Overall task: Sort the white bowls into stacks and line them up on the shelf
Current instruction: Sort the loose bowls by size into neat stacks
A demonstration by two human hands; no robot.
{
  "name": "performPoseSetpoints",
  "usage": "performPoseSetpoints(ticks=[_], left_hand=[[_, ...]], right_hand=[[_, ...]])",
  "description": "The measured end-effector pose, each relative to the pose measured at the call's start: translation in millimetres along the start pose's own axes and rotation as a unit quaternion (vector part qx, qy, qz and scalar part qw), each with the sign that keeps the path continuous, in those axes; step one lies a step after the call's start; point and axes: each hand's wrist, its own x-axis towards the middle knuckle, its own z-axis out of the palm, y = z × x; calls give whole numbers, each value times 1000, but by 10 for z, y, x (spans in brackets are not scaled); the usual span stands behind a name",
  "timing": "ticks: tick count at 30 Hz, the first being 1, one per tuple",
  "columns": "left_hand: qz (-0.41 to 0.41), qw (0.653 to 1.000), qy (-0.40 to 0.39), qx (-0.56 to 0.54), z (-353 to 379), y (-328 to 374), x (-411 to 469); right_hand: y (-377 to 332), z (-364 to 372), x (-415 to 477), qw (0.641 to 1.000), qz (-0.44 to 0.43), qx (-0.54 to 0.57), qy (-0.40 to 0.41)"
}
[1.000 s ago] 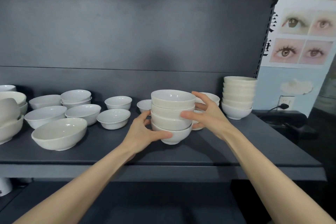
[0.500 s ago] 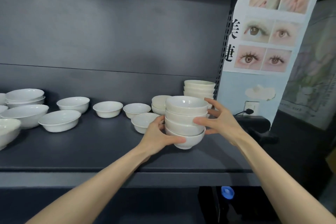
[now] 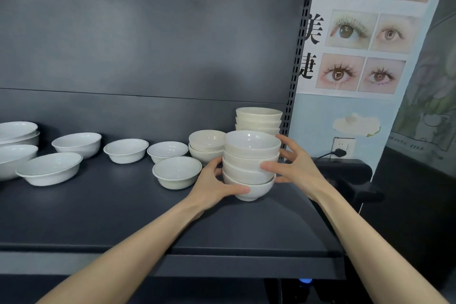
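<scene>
Stack of four white bowls (image 3: 250, 163) at the right end of the dark shelf (image 3: 123, 217), grasped by both hands. The left hand (image 3: 217, 186) curls round the lowest bowl at 9 o'clock. The right hand (image 3: 296, 168) grips the upper bowls at 3 o'clock. Taller stack (image 3: 259, 117) at 12 o'clock, just behind. Poster (image 3: 357, 32) at 1 o'clock reads 美; the character below is partly hidden.

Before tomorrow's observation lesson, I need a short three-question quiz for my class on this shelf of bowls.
1. True or false: the left hand and the right hand hold the same stack of bowls.
2. How many bowls are in that stack?
3. What stands right behind it on the shelf? A: another bowl stack; B: a jug; C: a pile of plates.
Key: 1 true; 2 four; 3 A.
</scene>
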Motion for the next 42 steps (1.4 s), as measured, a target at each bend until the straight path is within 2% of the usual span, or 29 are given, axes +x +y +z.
performPoseSetpoints(ticks=[9,22,30,34,38,42], left_hand=[[3,999,-33,-26,21,-33,42],[27,999,-24,30,15,-50,-5],[12,997,-30,65,11,32,-119],[-4,994,-33,104,-16,158,-186],[-16,983,-32,181,-161,282,-253],[6,939,-54,340,-416,501,-349]], right_hand=[[41,-13,27,1000,-2,1,-7],[-22,-34,-26,1000,11,-17,-20],[-78,-57,-91,999,24,-29,-36],[-177,-60,-119,996,21,-79,-39],[-303,-59,-166,978,-29,-203,-25],[-506,56,-197,951,-77,-298,-23]])
